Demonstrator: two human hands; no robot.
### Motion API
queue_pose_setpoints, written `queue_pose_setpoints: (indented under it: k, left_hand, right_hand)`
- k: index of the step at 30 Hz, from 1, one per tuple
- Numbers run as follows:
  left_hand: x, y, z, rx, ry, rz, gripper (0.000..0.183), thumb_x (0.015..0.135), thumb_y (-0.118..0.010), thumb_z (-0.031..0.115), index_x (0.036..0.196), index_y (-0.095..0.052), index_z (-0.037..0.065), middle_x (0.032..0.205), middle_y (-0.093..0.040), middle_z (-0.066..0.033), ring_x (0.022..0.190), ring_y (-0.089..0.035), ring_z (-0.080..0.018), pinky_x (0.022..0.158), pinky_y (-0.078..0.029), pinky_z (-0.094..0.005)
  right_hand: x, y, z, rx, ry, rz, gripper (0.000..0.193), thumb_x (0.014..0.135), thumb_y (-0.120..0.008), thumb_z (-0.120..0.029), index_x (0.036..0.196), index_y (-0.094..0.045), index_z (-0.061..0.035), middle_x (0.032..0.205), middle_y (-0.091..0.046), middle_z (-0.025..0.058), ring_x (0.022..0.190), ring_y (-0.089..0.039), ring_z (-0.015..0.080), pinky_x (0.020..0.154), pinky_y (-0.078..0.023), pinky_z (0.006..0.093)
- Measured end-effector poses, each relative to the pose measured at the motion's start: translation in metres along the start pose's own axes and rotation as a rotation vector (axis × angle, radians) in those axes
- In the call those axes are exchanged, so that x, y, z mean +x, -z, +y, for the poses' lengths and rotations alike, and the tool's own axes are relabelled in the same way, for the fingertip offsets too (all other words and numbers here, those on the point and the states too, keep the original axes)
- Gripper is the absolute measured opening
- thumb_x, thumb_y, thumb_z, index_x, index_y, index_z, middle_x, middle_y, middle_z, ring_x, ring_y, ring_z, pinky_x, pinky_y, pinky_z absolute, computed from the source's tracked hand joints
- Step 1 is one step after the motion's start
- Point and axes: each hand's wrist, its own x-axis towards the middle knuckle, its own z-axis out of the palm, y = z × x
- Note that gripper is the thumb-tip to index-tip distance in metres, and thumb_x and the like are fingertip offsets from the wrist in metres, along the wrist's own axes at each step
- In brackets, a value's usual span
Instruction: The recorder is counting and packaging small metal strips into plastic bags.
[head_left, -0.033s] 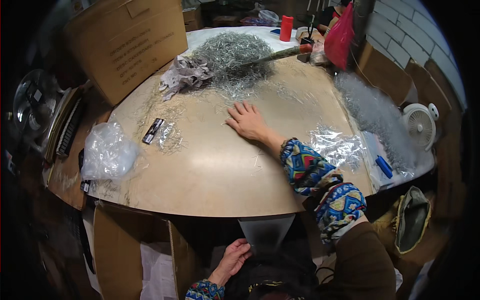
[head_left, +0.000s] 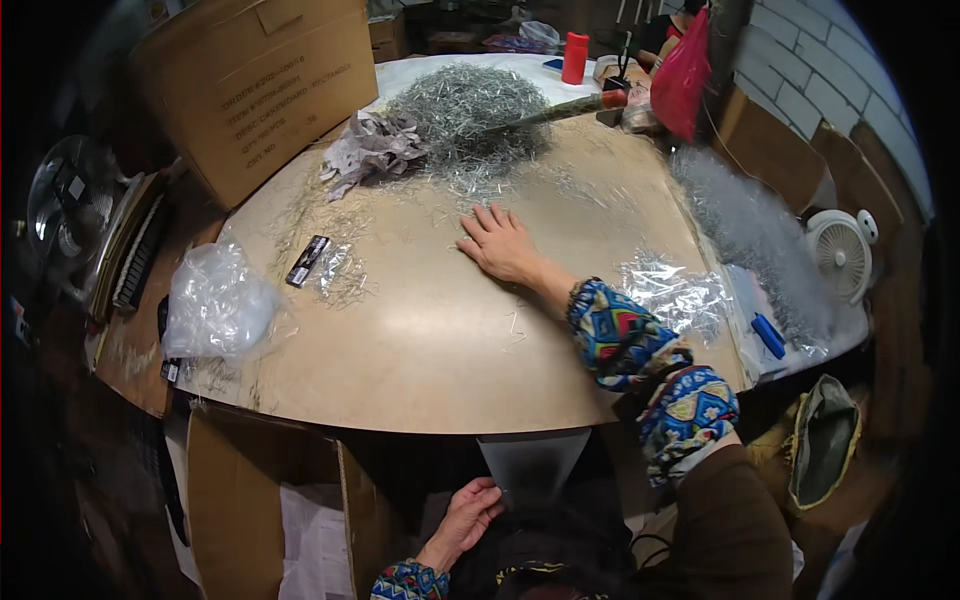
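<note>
My right hand (head_left: 500,247) rests palm down on the tabletop (head_left: 420,350), its fingers spread toward a large heap of thin silver wire pieces (head_left: 470,115). A few loose pieces lie near its wrist. Below the near table edge, the thumb and fingertips of my left hand (head_left: 468,518) pinch the side of a clear plastic bag (head_left: 537,462), which hangs from that edge. The bag's lower part is dark and hard to make out. Patterned blue sleeve covers are on both forearms.
Crumpled paper (head_left: 372,150) touches the heap. Around the table are a plastic bag bundle (head_left: 220,305), a black packet (head_left: 307,261), shiny clear packets (head_left: 675,295), a blue tool (head_left: 768,335) and a white fan (head_left: 840,252). Cardboard boxes stand at far left (head_left: 270,110) and below left (head_left: 235,490).
</note>
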Motion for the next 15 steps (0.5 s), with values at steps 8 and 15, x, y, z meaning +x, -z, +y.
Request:
queue_pose_setpoints:
  k: [8,15]
  left_hand:
    - [0.0,0.005,0.001,-0.023,0.008,-0.063,0.022,0.09,-0.061,0.004,0.111,-0.055,0.001,0.105,-0.063,-0.0061,0.095,-0.062,-0.0143,0.083,-0.053,-0.0276]
    - [0.001,0.005,-0.002,-0.04,-0.002,-0.084,0.019,0.091,-0.06,0.005,0.109,-0.058,0.0,0.103,-0.064,-0.0063,0.094,-0.063,-0.0137,0.082,-0.052,-0.0262]
  right_hand:
    - [-0.109,0.028,-0.021,0.131,0.189,-0.093,0.055,0.099,-0.039,-0.041,0.137,-0.041,-0.0008,0.144,-0.034,0.0276,0.136,-0.029,0.0417,0.112,-0.023,0.0492]
    - [-0.069,0.057,0.063,0.041,-0.314,0.055,0.041,0.098,-0.038,-0.036,0.12,-0.057,-0.0079,0.13,-0.049,0.0246,0.124,-0.041,0.0478,0.105,-0.028,0.0596]
